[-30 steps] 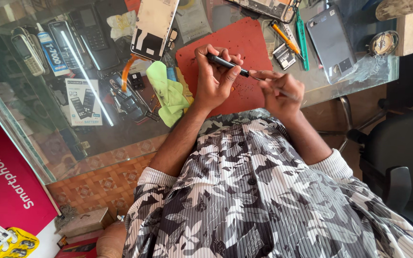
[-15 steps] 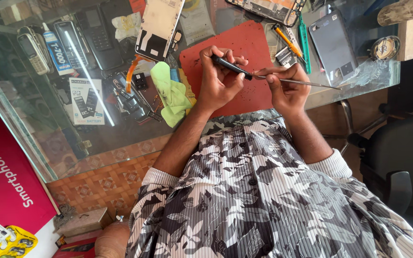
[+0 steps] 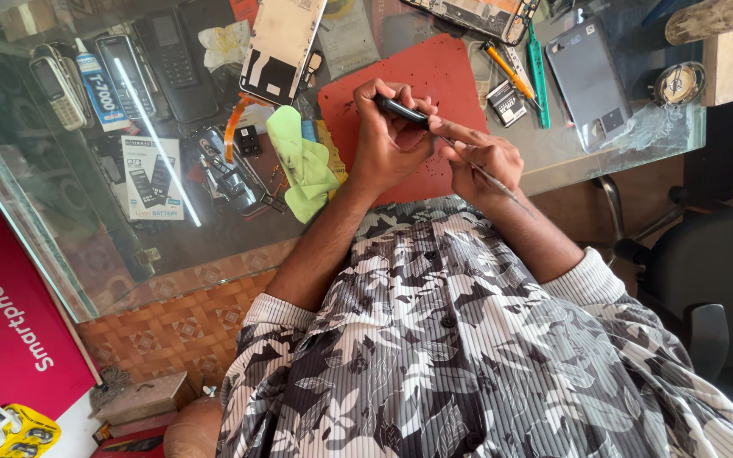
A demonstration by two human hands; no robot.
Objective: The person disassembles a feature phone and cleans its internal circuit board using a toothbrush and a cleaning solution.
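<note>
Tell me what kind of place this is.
Probably a phone repair counter: old black keypad handsets under the glass countertop, an opened white phone back, and a red rubber work mat beneath the hands.

Both arms reach forward and bend in so the two hands meet close together. The left hand [image 3: 388, 140] has its fingers curled shut in a tight grip. The right hand [image 3: 485, 161] pinches with its pointing finger stretched out toward the left hand.

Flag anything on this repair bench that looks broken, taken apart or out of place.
A phone screen panel lies detached at the top of the glass counter, its orange flex cable trailing loose. A stripped phone frame lies above the red mat. Nothing looks spilled.
</note>
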